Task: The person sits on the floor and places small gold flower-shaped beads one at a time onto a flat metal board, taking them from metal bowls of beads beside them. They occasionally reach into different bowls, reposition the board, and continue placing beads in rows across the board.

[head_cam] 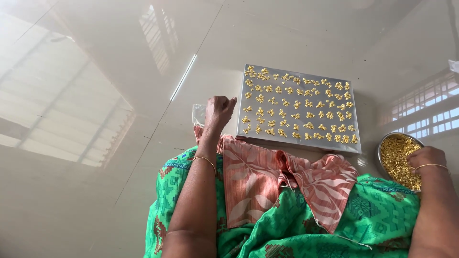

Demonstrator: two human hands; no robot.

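A flat steel tray [299, 141] lies on the glossy floor ahead of my lap. Rows of small yellow clumps [296, 102] cover it. My left hand [217, 111] rests at the tray's left edge, fingers curled with the fingertips pinched together; whether anything is between them I cannot tell. A clear plastic piece [198, 113] lies just behind it. My right hand [427, 156] dips into a round steel bowl [385, 143] of yellow grains [398, 157] at the right, fingers hidden in the grains. Each wrist carries a thin gold bangle.
An orange leaf-patterned cloth [267, 177] drapes over my lap on a green patterned garment [373, 220]. The shiny tiled floor [95, 71] reflects a ceiling and windows all around.
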